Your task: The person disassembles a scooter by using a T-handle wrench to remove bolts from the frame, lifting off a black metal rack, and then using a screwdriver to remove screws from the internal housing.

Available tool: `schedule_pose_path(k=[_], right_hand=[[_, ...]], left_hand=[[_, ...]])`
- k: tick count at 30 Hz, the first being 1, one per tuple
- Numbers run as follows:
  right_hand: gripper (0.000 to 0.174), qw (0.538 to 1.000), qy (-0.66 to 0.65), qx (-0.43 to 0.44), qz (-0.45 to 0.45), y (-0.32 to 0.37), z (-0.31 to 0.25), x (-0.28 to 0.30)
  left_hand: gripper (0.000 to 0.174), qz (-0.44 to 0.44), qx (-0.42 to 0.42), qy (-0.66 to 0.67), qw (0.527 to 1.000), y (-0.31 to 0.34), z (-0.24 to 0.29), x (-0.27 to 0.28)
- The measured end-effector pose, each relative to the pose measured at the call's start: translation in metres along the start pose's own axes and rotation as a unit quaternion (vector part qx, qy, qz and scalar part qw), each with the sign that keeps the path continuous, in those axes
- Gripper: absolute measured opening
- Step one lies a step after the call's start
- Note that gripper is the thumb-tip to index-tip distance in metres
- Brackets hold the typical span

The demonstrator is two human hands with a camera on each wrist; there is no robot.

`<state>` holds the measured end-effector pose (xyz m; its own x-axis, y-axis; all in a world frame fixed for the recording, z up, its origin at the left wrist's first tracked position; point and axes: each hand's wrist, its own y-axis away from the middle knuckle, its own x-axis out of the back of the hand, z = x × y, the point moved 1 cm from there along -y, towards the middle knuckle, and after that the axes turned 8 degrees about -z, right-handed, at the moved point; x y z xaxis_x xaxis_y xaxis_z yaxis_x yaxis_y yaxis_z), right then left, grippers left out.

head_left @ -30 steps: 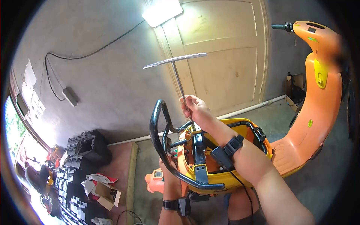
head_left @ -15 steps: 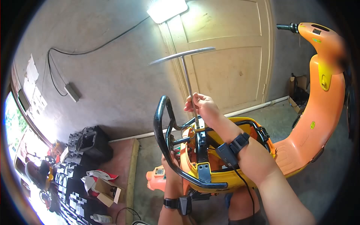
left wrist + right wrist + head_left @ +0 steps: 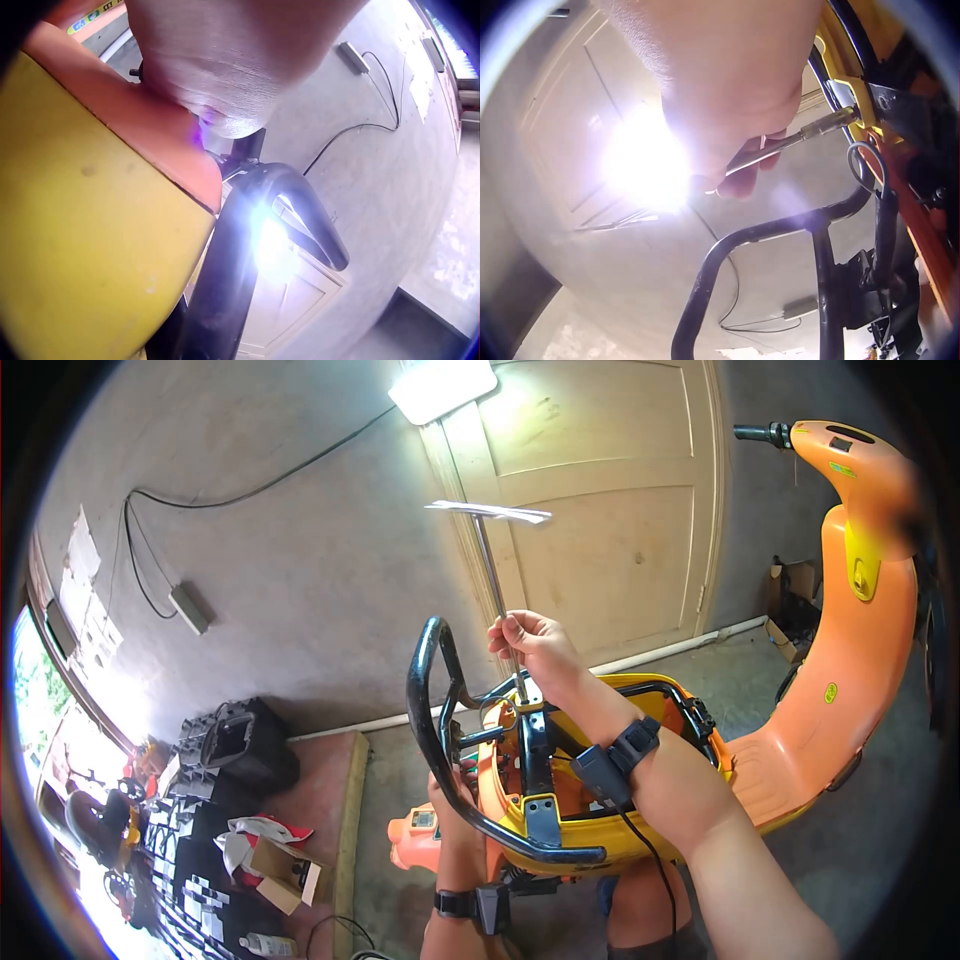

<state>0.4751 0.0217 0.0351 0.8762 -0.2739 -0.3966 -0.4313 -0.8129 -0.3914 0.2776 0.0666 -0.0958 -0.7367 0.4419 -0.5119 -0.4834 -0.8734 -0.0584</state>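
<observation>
A silver T-handle socket wrench (image 3: 489, 565) stands upright with its lower end on the bracket (image 3: 530, 695) at the rear of an orange and yellow scooter (image 3: 770, 760). My right hand (image 3: 543, 648) holds the wrench shaft between thumb and fingers, below the crossbar. In the right wrist view the socket end (image 3: 829, 124) meets the yellow-edged mount. My left hand (image 3: 446, 792) reaches in beside the tail, behind the black grab rail (image 3: 425, 680). Its fingers are hidden behind the bodywork, and I cannot tell what they touch.
The open seat bay (image 3: 640, 800) lies under my right forearm. Black crates (image 3: 240, 745) and an open cardboard box (image 3: 285, 875) sit on the left. A lit lamp (image 3: 443, 388) hangs by the door (image 3: 610, 550), with a cable (image 3: 270, 495) along the wall.
The wrench's crossbar has turned about its shaft and looks shorter now. My right fingers have closed in on the shaft. My left hand stays beside the tail.
</observation>
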Motion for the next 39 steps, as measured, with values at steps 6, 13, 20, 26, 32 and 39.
schedule_pose_path(k=[6,13,20,26,32,39], right_hand=[[0.035,0.999,-0.031,-0.015,0.002,0.002,0.002,0.001],[0.030,0.994,-0.021,0.049,0.091,-0.004,0.008,0.005],[0.025,0.995,-0.053,-0.001,0.081,-0.001,0.002,0.011],[0.043,0.999,0.024,-0.022,-0.024,0.002,-0.001,0.003],[0.044,0.999,0.006,0.033,-0.013,0.001,0.006,-0.003],[0.021,1.000,0.015,0.009,0.006,-0.002,0.001,0.002]], left_hand=[[0.021,-0.056,0.014,0.050,0.997,-0.008,-0.010,0.015],[0.019,-0.032,-0.006,0.002,0.999,0.003,0.003,-0.003],[0.028,-0.035,0.005,-0.043,0.998,-0.006,-0.008,0.009],[0.011,-0.016,0.012,0.001,1.000,-0.003,-0.005,0.005],[0.012,-0.013,0.021,-0.009,1.000,-0.001,0.001,-0.001],[0.016,-0.018,0.007,0.009,1.000,-0.002,-0.002,-0.001]])
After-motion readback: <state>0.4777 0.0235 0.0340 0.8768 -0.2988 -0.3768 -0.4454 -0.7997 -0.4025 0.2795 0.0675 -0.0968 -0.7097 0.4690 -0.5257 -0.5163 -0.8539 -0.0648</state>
